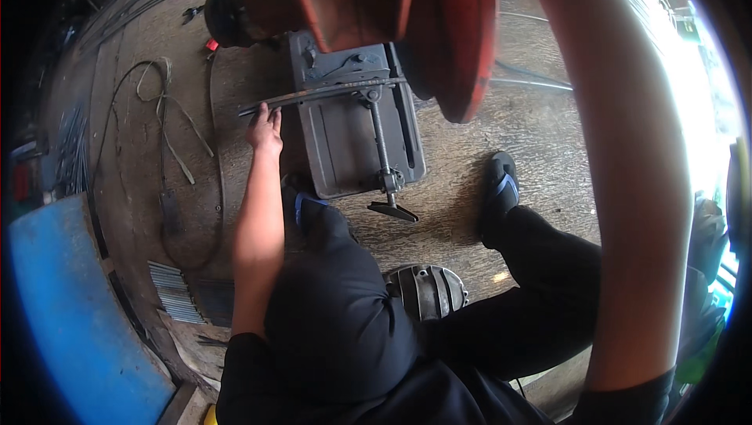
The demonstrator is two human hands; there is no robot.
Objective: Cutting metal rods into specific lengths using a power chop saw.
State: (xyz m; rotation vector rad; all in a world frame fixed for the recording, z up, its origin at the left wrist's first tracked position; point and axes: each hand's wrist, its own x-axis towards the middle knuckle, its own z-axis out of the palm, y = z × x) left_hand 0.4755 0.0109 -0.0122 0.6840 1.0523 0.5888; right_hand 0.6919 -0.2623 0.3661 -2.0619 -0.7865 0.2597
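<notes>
Metal bar: laid across the grey base of a red cut-off saw, its near side meeting the screw clamp.
Left hand: fingers at the bar's left end; whether they close round it, one cannot tell.
Right hand: out of view.
Hazards, judged: a loose clamp could let the bar twist or jerk against those fingers; sparks could reach the sandalled left foot beside the base.
Containers: none made out.
</notes>
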